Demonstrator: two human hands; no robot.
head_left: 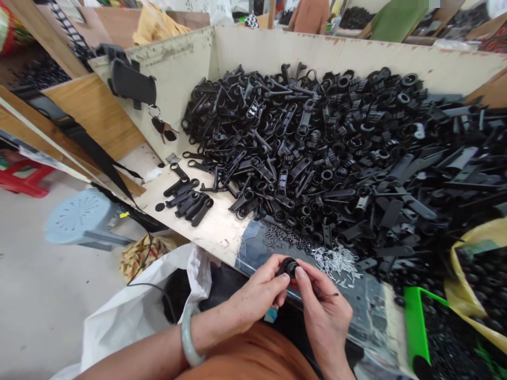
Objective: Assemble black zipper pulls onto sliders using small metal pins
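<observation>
My left hand (259, 287) and my right hand (322, 301) meet above the bench's front edge. Between their fingertips is a black plastic part with a round, ring-shaped end (290, 265); the fingers cover the rest of it. Both hands are closed on it. A tiny dark tip (336, 294) shows by my right hand's curled fingers, too small to name. Just beyond the hands lie a heap of silver pins (336, 264) and a patch of small dark screws or pins (279, 237). Several black handle-like parts (192, 205) lie in a group at the left.
A large pile of black plastic parts (285, 142) fills the walled bench (356, 55). Keys (164, 126) hang from a black holder (132, 82) at the left wall. A green bin (415, 322) and a yellow sack (471, 301) stand right; a blue stool (79, 216) stands left.
</observation>
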